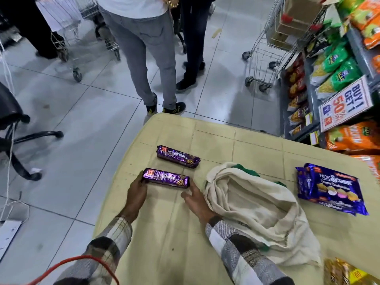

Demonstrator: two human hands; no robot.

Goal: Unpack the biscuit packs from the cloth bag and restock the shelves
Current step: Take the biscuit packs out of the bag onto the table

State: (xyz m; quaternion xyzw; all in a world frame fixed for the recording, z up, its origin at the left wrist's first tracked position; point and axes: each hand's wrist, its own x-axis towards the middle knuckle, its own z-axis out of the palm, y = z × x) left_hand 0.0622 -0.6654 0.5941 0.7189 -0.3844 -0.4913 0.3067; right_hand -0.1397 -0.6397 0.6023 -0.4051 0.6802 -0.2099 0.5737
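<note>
Two purple biscuit packs lie on the cream table (257, 138). The near pack (166, 178) is gripped at its left end by my left hand (136, 194). My right hand (196, 199) hovers just off its right end with relaxed fingers, holding nothing. The far pack (177, 156) lies free a little beyond. The cream cloth bag (257, 208) is crumpled to the right of my right hand, something green showing inside. A larger blue biscuit multipack (331, 189) rests right of the bag.
A yellow packet (347, 272) sits at the table's near right corner. Shelves (314, 99) of snack bags with a promo sign (345, 103) stand to the right. Two people (144, 48) and shopping trolleys (271, 50) fill the aisle ahead. An office chair base (18, 128) is at left.
</note>
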